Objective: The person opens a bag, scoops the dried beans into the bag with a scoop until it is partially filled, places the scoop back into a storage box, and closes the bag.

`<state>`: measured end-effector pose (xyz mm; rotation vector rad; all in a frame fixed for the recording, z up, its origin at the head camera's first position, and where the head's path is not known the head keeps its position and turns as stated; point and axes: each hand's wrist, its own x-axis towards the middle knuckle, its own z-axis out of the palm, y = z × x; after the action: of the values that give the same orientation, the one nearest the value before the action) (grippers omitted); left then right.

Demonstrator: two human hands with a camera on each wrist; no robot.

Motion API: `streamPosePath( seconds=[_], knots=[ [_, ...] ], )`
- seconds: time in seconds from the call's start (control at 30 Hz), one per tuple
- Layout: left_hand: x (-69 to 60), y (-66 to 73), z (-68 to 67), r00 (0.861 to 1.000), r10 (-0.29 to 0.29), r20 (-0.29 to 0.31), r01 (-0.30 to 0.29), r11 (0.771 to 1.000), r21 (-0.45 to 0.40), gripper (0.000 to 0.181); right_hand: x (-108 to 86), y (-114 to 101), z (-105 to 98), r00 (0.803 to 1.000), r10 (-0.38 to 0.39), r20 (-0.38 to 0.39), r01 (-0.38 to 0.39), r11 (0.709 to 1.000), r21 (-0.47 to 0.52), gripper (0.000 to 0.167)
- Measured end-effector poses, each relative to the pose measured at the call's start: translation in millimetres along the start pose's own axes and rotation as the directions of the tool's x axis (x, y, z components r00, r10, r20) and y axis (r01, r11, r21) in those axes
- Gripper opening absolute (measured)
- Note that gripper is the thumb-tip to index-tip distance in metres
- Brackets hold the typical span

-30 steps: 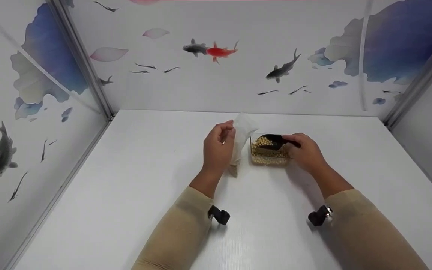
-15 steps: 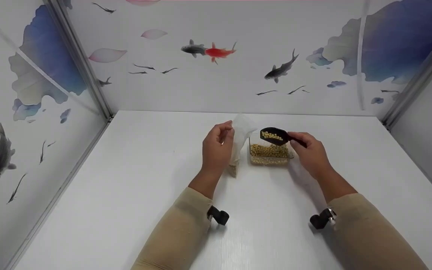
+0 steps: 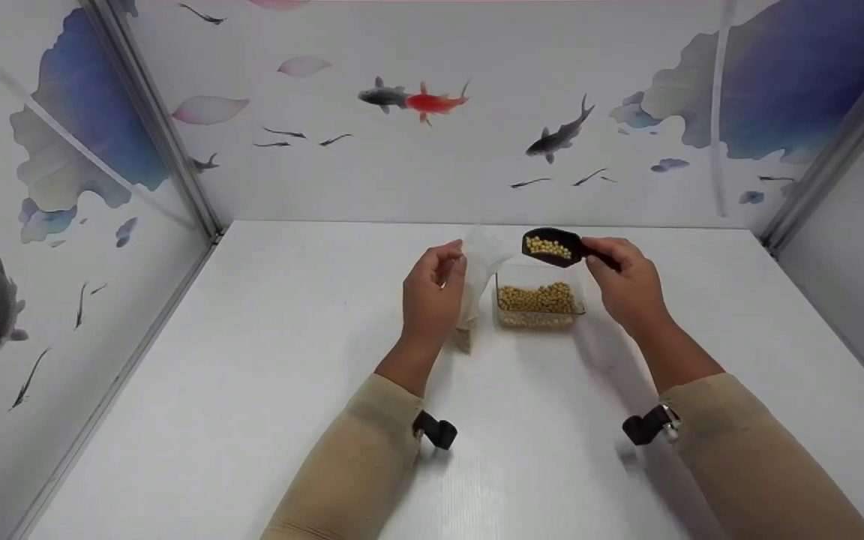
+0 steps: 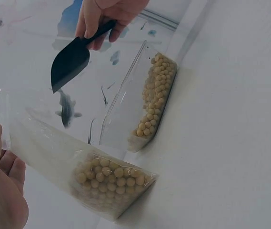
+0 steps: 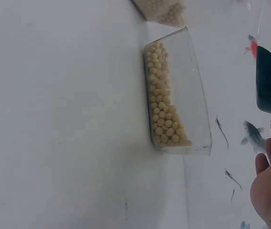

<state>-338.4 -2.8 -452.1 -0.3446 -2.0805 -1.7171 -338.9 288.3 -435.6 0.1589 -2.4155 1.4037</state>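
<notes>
My right hand [image 3: 629, 285] grips the handle of a black scoop [image 3: 573, 244], which carries yellow beans above the back of a clear box [image 3: 537, 321]. In the right wrist view the scoop [image 5: 270, 86] hangs clear of the box [image 5: 197, 95], whose beans slope lower toward one side. My left hand [image 3: 434, 292] pinches the upper part of a clear plastic bag [image 3: 479, 270] standing left of the box. Beans fill the bottom of the bag [image 4: 109, 183] in the left wrist view; the left fingertips are partly hidden behind it.
A white table [image 3: 289, 337] lies under everything. Patterned panels [image 3: 417, 172] with painted fish stand behind it and along both sides, joined by metal posts at the corners. A small black device [image 3: 438, 431] is strapped at each wrist.
The scoop has come up out of the beans in the box and now hangs higher, toward the back, with beans in it. My left hand and the bag stay nearly still.
</notes>
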Motion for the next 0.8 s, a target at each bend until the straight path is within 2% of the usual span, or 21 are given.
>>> streamPosePath(
  seconds=[0.2, 0.33, 0.5, 0.63, 0.7, 0.8],
  knots=[
    [0.5, -1.1, 0.5, 1.000, -0.004, -0.002, 0.004, 1.000, 0.010, 0.012, 2.0, -22, 0, 0.995, -0.098, 0.009, 0.099, 0.991, -0.092, 0.032],
    [1.3, -1.9, 1.2, 1.000, 0.007, -0.005, -0.007, 1.000, 0.006, 0.012, 3.5, -37, 3, 0.978, -0.206, 0.044, 0.211, 0.962, -0.176, 0.032],
    [1.2, -0.7, 1.2, 1.000, -0.001, -0.004, 0.001, 1.000, 0.014, 0.013, 5.9, -53, 6, 0.935, -0.344, 0.080, 0.352, 0.891, -0.286, 0.029],
    [1.1, -0.1, 0.8, 1.000, -0.007, -0.003, 0.007, 1.000, 0.014, 0.013, 8.6, -61, 9, 0.889, -0.451, 0.083, 0.450, 0.822, -0.350, 0.027],
    [1.2, -0.3, 0.9, 1.000, -0.008, -0.003, 0.008, 1.000, 0.008, 0.013, 9.3, -64, 11, 0.864, -0.496, 0.083, 0.488, 0.786, -0.379, 0.027],
    [1.0, 0.5, 1.1, 1.000, -0.015, -0.002, 0.015, 1.000, -0.005, 0.013, 9.0, -67, 11, 0.836, -0.542, 0.083, 0.525, 0.750, -0.402, 0.026]
  ],
)
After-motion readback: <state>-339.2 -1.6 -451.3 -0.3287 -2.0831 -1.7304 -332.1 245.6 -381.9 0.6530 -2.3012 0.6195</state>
